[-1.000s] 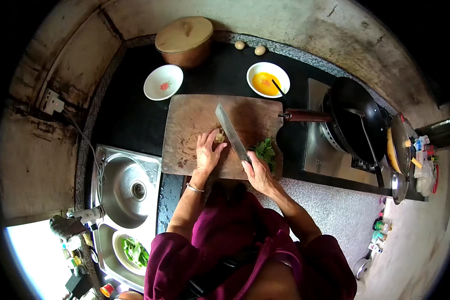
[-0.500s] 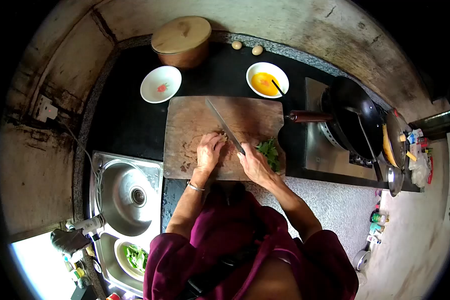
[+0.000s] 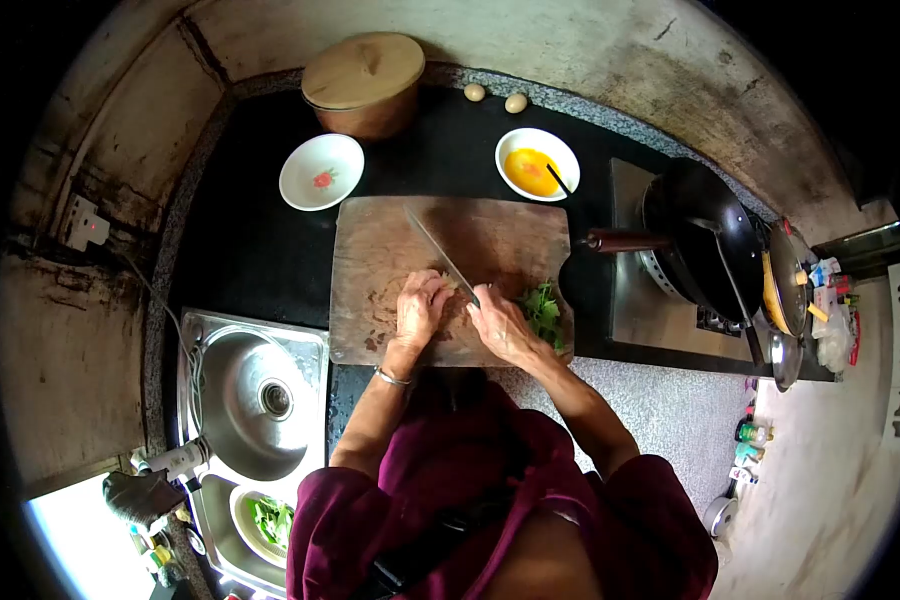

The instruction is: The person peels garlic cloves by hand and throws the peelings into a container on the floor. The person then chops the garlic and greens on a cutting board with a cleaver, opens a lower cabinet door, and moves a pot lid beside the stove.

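Observation:
My right hand (image 3: 500, 325) is closed round the handle of a kitchen knife (image 3: 438, 248), whose blade points up and to the left across the wooden cutting board (image 3: 385, 225). Fingers curled, my left hand (image 3: 422, 305) rests on the board left of the blade. A small pale piece of food (image 3: 449, 284) shows at its fingertips, close to the blade; its kind is too small to make out. Leafy green herbs (image 3: 541, 312) lie at the board's right edge, beside my right hand. Wet marks and tiny bits dot the wood near my left hand.
Behind the board stand a white bowl (image 3: 308, 172), a bowl of beaten egg (image 3: 511, 178), a lidded pot (image 3: 370, 112) and two eggs (image 3: 474, 92) (image 3: 516, 103). A wok (image 3: 705, 205) sits on the stove at right. The sink (image 3: 255, 430) is at left, with greens in a basin (image 3: 242, 520).
The knife blade has shifted slightly left and its handle has drawn nearer my left hand. My left hand stays in nearly the same place; the whole view has tilted a little.

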### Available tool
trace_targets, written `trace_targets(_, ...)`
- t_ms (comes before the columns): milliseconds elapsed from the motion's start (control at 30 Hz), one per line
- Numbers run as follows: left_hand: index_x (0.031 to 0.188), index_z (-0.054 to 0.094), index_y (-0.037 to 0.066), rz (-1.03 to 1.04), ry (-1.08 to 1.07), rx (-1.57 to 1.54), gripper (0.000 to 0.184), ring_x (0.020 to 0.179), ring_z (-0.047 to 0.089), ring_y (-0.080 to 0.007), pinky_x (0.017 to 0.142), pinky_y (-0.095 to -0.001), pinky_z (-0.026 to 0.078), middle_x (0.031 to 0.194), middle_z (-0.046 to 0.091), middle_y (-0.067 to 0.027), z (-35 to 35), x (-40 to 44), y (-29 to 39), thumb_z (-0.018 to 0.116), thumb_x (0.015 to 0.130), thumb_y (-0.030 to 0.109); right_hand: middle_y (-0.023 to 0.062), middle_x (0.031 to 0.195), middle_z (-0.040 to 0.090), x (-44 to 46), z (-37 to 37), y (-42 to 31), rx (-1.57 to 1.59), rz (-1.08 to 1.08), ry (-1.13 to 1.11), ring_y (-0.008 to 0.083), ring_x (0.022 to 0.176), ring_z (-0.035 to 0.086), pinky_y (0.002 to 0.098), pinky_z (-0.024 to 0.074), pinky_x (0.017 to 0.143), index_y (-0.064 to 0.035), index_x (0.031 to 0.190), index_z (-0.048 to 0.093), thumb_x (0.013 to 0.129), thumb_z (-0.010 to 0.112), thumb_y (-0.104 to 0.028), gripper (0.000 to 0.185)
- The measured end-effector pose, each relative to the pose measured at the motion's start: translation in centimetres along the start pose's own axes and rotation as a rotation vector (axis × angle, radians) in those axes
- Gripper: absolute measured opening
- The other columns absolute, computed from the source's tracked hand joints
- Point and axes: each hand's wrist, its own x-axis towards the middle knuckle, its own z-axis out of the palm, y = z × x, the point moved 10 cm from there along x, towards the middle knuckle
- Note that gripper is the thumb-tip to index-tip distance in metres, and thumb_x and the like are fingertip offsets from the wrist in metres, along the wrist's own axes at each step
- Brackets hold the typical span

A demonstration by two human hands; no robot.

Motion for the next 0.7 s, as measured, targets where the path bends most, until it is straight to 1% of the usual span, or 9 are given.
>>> trace_targets(67,0.082,0.064,0.003,0.009,0.019,-0.039,0.016,0.085,0.056,-0.0309,0.075,-0.0364,0.046,0.091,0.06,-0.0129,-0.3,0.0,-0.4,0.068,0.068,0.007,0.0253,0.078,0.052,0.1,1.2,1.5,0.003,-0.057,0.034,0.044,0.07,0.052,0.0482,0.0404,0.059,0.0006,0.093,0.04,0.086,0.05,-0.009,0.016)
trace_targets(100,0.082,0.064,0.003,0.016,0.01,-0.008,0.016,0.084,0.057,-0.0312,0.074,-0.0363,0.047,0.09,0.061,-0.0132,-0.2,0.0,-0.4,0.069,0.067,0.007,0.0243,0.077,0.05,0.2,1.7,2.4,0.028,0.087,-0.073,0.0428,0.067,0.052,0.0474,0.0402,0.058,0.0009,0.092,0.04,0.086,0.05,-0.009,0.015)
trace_targets(133,0.082,0.064,0.003,0.011,0.002,-0.01,0.016,0.084,0.057,-0.0312,0.074,-0.0363,0.047,0.09,0.061,-0.0132,-0.2,-0.2,-0.5,0.069,0.067,0.007,0.0243,0.077,0.05,0.1,1.7,2.0,0.032,0.096,-0.077,0.0428,0.067,0.052,0.0474,0.0402,0.058,0.0009,0.092,0.04,0.086,0.05,-0.009,0.015)
trace_targets(200,0.083,0.063,0.003,0.001,0.014,-0.004,0.017,0.084,0.057,-0.0313,0.074,-0.0361,0.047,0.089,0.061,-0.0135,-0.2,0.0,-0.5,0.069,0.068,0.008,0.025,0.076,0.051,0.1,-0.1,0.0,-0.008,-0.073,0.066,0.0415,0.064,0.053,0.046,0.0417,0.054,0.0012,0.091,0.039,0.088,0.049,-0.013,0.018)
trace_targets(333,0.082,0.062,0.002,-0.011,-0.016,-0.03,0.017,0.084,0.057,-0.0319,0.073,-0.0362,0.047,0.089,0.061,-0.0142,-0.4,0.2,-0.2,0.069,0.067,0.007,0.0235,0.076,0.048,-0.1,1.6,1.0,-0.025,-0.08,0.018,0.0415,0.065,0.05,0.0463,0.04,0.058,0.001,0.092,0.04,0.087,0.05,-0.009,0.015)
trace_targets(467,0.081,0.062,0.003,0.001,-0.013,-0.018,0.014,0.084,0.056,-0.0309,0.072,-0.0364,0.047,0.09,0.06,-0.0125,-0.7,0.3,0.1,0.067,0.068,0.006,0.0249,0.076,0.049,0.1,0.6,0.6,0.055,0.037,-0.034,0.0431,0.069,0.052,0.0461,0.0403,0.058,-0.0002,0.091,0.038,0.087,0.049,-0.01,0.015)
trace_targets(567,0.08,0.062,0.002,0.048,0.006,-0.04,0.014,0.084,0.056,-0.0307,0.072,-0.0363,0.047,0.089,0.06,-0.0123,-1.1,0.2,0.3,0.067,0.068,0.005,0.0248,0.076,0.049,0.0,1.7,1.2,0.019,0.075,-0.095,0.0433,0.069,0.052,0.0461,0.0403,0.058,-0.0006,0.091,0.038,0.087,0.049,-0.01,0.015)
trace_targets(600,0.08,0.062,0.002,0.047,0.012,-0.041,0.013,0.084,0.056,-0.0307,0.072,-0.0363,0.047,0.089,0.059,-0.012,-1.1,0.1,0.4,0.067,0.068,0.005,0.0239,0.075,0.048,0.0,1.8,0.4,0.015,-0.056,-0.047,0.0425,0.068,0.051,0.0463,0.0401,0.057,-0.0003,0.092,0.038,0.087,0.049,-0.01,0.015)
trace_targets(700,0.08,0.062,0.001,0.028,0.002,-0.04,0.015,0.084,0.056,-0.0311,0.072,-0.0363,0.047,0.089,0.058,-0.0124,-0.9,0.4,0.2,0.067,0.067,0.005,0.0248,0.076,0.05,-0.1,1.8,1.6,0.052,-0.02,-0.021,0.0438,0.068,0.051,0.0471,0.0396,0.057,-0.0003,0.093,0.038,0.087,0.049,-0.011,0.016)
